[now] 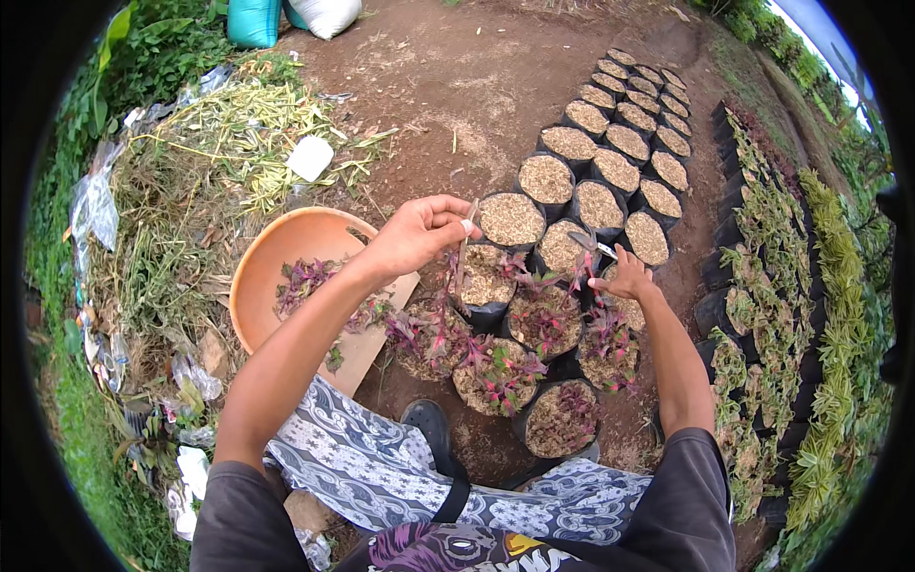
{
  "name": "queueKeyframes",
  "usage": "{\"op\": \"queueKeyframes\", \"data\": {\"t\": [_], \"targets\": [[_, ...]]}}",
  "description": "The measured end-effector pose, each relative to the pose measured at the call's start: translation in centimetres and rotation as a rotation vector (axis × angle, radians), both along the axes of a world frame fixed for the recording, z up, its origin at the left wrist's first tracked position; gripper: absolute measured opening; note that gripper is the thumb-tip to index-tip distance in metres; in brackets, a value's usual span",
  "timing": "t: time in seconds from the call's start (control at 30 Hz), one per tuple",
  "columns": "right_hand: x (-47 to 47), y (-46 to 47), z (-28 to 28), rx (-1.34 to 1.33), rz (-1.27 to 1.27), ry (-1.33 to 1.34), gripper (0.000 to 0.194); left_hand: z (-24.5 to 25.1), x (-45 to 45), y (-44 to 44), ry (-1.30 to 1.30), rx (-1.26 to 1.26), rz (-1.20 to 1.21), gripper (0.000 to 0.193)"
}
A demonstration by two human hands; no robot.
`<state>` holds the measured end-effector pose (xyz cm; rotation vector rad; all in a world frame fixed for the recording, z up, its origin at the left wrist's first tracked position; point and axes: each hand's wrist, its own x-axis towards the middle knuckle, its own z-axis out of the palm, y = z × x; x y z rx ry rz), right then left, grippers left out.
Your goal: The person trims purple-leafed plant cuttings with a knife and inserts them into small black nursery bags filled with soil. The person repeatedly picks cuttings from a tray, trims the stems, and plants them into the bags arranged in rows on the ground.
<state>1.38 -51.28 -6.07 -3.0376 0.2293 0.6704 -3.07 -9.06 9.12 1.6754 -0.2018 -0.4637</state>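
My left hand [422, 232] pinches a thin flat stick [462, 268] between thumb and fingers. The stick points down over a black grow bag [489, 314] whose fill is covered in pale chips. In my right hand [625, 277] is a pair of pruning shears [585, 241], its metal blades apart and angled up to the left. Below both hands, purple-and-pink leafy cuttings [549, 322] stand in several grow bags. The nearest planted bag [561, 422] sits between my feet. My fingers partly hide the shears' handles.
An orange basin [250, 286] holding purple cuttings [304, 286] rests at left beside a flat board [357, 365]. Rows of filled bags [568, 143] run away ahead. Potted plants [768, 286] line the right. Dry plant waste and plastic [193, 214] lie left; stuffed sacks [254, 25] stand behind.
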Motion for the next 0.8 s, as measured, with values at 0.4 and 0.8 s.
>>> {"op": "queueKeyframes", "data": {"t": [0.4, 0.8], "targets": [[0.2, 0.9, -0.6, 0.018, 0.047, 0.059, 0.128, 0.2, -0.6, -3.3, -0.008, -0.070, -0.051, 0.031], [0.7, 2.5, 2.2, -0.032, -0.150, -0.234, 0.094, 2.4, -0.2, -4.3, 0.023, -0.237, -0.010, 0.030]]}}
